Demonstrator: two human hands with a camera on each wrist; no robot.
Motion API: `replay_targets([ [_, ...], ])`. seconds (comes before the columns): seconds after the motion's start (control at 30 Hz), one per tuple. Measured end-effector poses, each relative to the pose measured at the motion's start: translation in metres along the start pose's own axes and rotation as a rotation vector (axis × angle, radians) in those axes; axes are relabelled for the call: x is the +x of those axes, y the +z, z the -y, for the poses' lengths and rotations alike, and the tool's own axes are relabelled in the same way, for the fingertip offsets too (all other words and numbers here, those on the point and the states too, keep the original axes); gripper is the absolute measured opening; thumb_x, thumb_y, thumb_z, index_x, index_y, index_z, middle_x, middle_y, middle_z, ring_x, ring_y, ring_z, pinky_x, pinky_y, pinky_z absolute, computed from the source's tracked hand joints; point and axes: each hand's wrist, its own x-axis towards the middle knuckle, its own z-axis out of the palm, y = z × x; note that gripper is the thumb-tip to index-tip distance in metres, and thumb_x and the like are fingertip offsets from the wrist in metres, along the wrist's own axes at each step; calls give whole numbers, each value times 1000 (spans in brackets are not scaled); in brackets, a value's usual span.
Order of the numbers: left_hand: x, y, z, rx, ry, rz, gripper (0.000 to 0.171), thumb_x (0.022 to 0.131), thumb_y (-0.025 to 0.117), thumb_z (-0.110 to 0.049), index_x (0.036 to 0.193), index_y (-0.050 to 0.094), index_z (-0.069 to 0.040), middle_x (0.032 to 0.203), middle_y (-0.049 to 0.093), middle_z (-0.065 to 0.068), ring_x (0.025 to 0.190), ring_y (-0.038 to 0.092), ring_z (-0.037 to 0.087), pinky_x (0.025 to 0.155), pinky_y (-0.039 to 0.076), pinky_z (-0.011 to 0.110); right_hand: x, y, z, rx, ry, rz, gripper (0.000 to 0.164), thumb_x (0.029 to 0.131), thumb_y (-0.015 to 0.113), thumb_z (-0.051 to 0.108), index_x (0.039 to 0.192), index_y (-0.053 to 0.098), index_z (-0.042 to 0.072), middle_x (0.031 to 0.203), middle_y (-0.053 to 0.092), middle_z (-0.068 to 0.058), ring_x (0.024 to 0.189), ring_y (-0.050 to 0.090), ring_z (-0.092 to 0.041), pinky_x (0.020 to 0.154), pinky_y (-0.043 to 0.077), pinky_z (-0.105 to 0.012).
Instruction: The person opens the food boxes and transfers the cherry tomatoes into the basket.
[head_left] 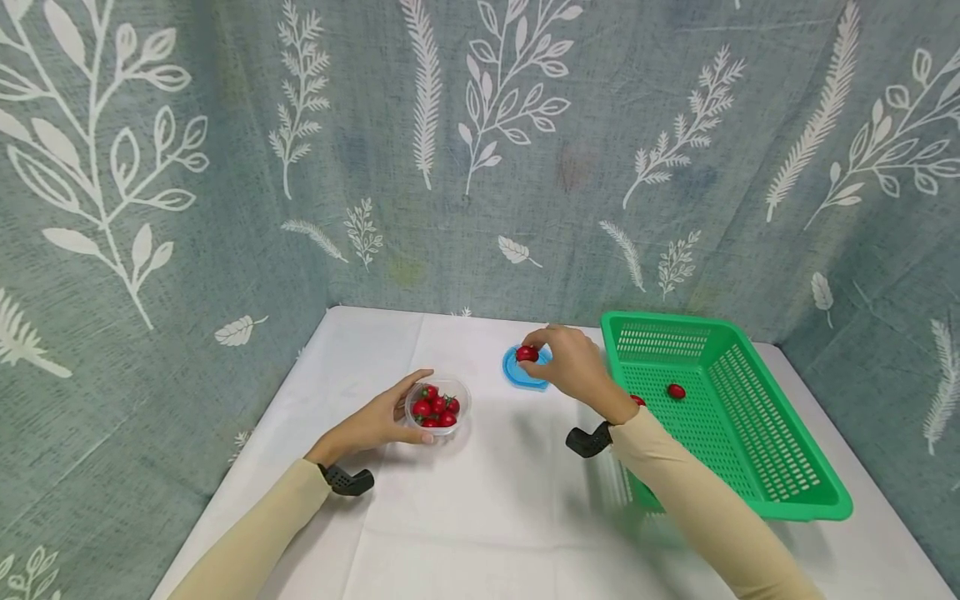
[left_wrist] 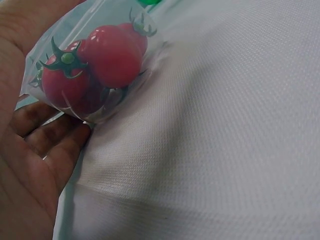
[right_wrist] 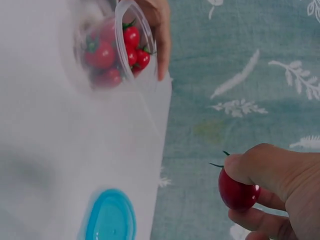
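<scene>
My left hand [head_left: 378, 423] holds the side of a clear plastic tub [head_left: 464, 408], thumb in front and fingers round the back. Several cherry tomatoes [head_left: 438, 406] with green stems fill the tub; the left wrist view shows red tomatoes [left_wrist: 115, 57] through its wall. Between thumb and fingertips, my right hand [head_left: 573, 362] pinches a single cherry tomato [right_wrist: 237, 190], its thin green stem sticking up. In the head view this hand is over a round blue lid [head_left: 517, 372], to the right of the tub.
A green slotted basket [head_left: 787, 433] stands at the right with a few red tomatoes in it, among them one tomato [head_left: 677, 391] near its back. My right forearm crosses its left side. White cloth [head_left: 465, 517] covers the table; a leaf-patterned curtain [head_left: 420, 250] hangs behind.
</scene>
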Motion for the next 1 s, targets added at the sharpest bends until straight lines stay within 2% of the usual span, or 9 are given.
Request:
replay_targets([
  [0.17,1,0,3,0,6,-2,112,79,92,-35,165,20,-29,169,17,4,156,16,28,121,30,47,-6,-5,-16,9,-18,-14,21,87,85,25,104,80,12,91,73,-2,68,58,-12,48,40,-27],
  [0.37,2,0,4,-3,5,-5,113,79,92,-35,165,20,-29,169,17,4,156,17,28,120,30,47,-14,-13,-33,23,44,-11,18,88,84,25,103,81,14,89,73,0,55,48,-12,42,32,-26],
  [0.67,2,0,4,-5,-2,-6,114,78,93,-36,165,20,-31,169,19,3,156,18,27,120,31,46,-29,-25,-55,45,122,1,17,90,82,23,102,80,12,89,73,-1,58,49,-16,44,36,-29],
  [0.87,3,0,5,3,-1,-6,113,78,93,-36,165,20,-31,168,21,4,155,19,28,120,30,51,-38,-33,-73,36,194,12,23,92,80,26,106,79,9,92,73,-2,73,56,-19,46,42,-31],
  [1.0,3,0,4,-4,13,0,113,79,92,-34,165,20,-29,168,22,5,155,20,28,120,30,52,-45,-37,-84,30,202,-14,25,92,80,26,108,78,6,93,74,-5,63,54,-18,43,36,-30],
])
